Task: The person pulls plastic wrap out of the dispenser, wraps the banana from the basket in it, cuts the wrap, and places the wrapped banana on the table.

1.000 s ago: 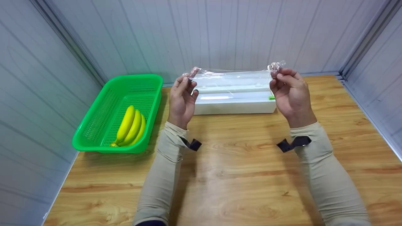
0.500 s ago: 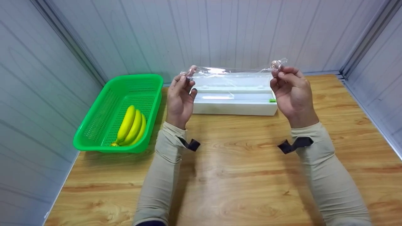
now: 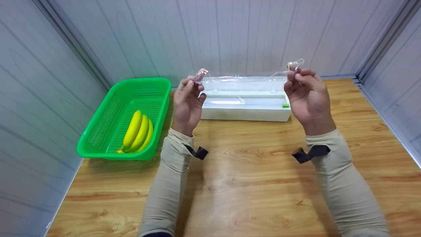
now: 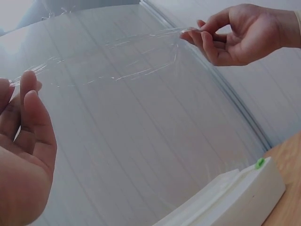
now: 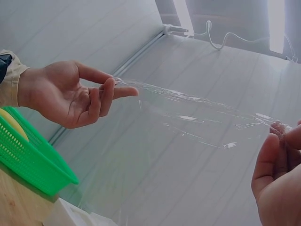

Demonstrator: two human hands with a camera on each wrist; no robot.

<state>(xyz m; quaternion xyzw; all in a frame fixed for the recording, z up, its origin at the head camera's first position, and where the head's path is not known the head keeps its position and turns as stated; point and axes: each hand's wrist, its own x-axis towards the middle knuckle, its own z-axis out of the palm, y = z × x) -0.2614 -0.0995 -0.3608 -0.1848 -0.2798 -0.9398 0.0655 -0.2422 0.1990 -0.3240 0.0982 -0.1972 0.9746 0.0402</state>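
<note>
Grooved, pale panels form the back wall (image 3: 246, 36) behind a wood-grain table (image 3: 250, 184), on which a green basket (image 3: 115, 125) sits at the person's left. To its right, apart from it, stands a long white box (image 3: 245, 114), lid raised. A clear film (image 5: 183, 95) spans the air between the two hands; its lower part seems to fall toward the box, though where it joins cannot be made out. Over the last second the hands have drifted slightly apart and the right fingertips have risen a little, while box and basket stay put; I take this as the film's edge being spread wider. The left hand (image 3: 187, 107) pinches one end between thumb and finger, another finger reaching out along the film. The right hand (image 3: 310, 102) pinches the other end, film bunched past its fingertips. Yellow bananas (image 3: 138, 133) lie in the basket; a small green slider (image 3: 285, 105) sits at the box's right end.
</note>
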